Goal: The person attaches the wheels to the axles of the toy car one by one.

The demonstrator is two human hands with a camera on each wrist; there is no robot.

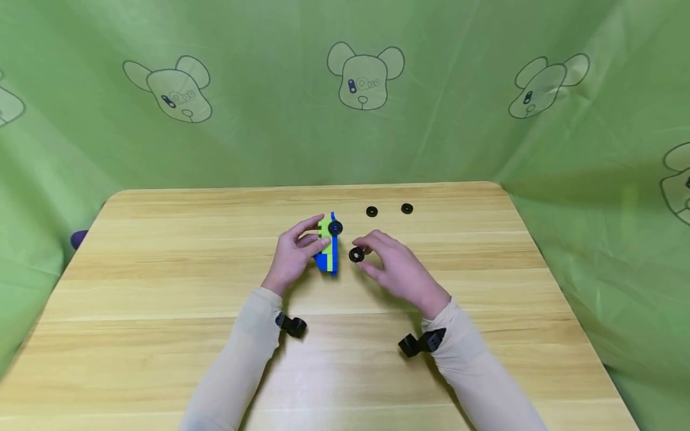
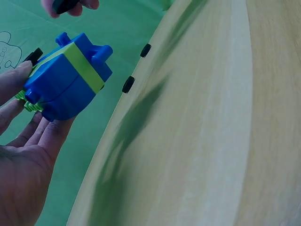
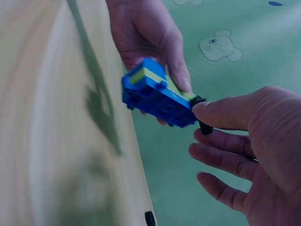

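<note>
My left hand (image 1: 293, 254) grips a toy car built of blue and lime-green blocks (image 1: 327, 261), held above the table. One black wheel (image 1: 335, 227) sits on the side of the car facing right, toward its far end. To the right, my right hand (image 1: 399, 272) pinches a loose black wheel (image 1: 356, 255) between thumb and fingers, a short gap from the car in the head view. The right wrist view shows the blue underside of the car (image 3: 160, 106), with the pinched wheel (image 3: 205, 128) overlapping its end.
Two more black wheels (image 1: 372, 211) lie near the far edge of the wooden table (image 1: 188, 359), right of the car. A green curtain (image 1: 259, 131) with bear outlines hangs behind and beside it. Each sleeve carries a black wrist camera (image 1: 293, 326).
</note>
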